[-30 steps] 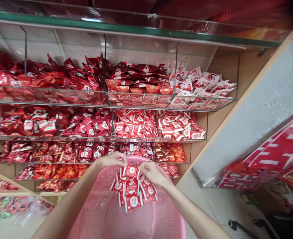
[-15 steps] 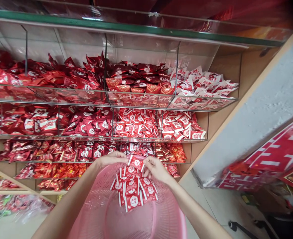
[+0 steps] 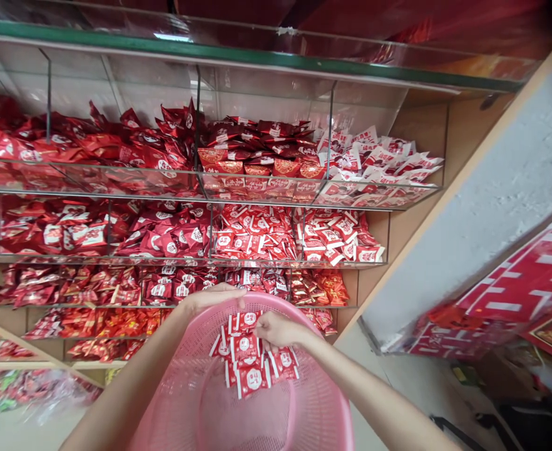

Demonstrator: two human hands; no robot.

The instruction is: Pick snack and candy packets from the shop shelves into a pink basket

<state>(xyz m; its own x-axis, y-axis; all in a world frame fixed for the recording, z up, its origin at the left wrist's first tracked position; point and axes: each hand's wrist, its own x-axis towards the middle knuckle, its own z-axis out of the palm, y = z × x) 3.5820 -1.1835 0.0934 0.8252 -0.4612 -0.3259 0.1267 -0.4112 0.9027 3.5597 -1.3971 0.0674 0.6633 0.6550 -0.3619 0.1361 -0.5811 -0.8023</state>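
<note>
A pink perforated plastic basket (image 3: pixel 299 307) is tilted toward me in the lower middle. My left hand (image 3: pixel 214 297) grips its far rim, thumb inside and fingers hidden behind it. Inside lies a small pile of red-and-white wrapped sweet packets (image 3: pixel 248 351), bunched on the upper part of the basket floor. My right hand (image 3: pixel 278 331) reaches in over the right side of the pile. Its fingers are curled and pinched at a packet's edge; the hand covers most of what they hold.
Behind the basket rise glass-fronted shelves (image 3: pixel 163 257) with several compartments of red packets. White-and-red packets (image 3: pixel 379 160) fill the upper right one. A wooden side panel (image 3: pixel 426 250) and grey wall (image 3: pixel 506 181) stand to the right. Red printed bags (image 3: pixel 515 288) lean there.
My right hand has moved from the far rim down and left into the basket. The packet held between both hands at the rim no longer shows there. My left hand stays on the rim.
</note>
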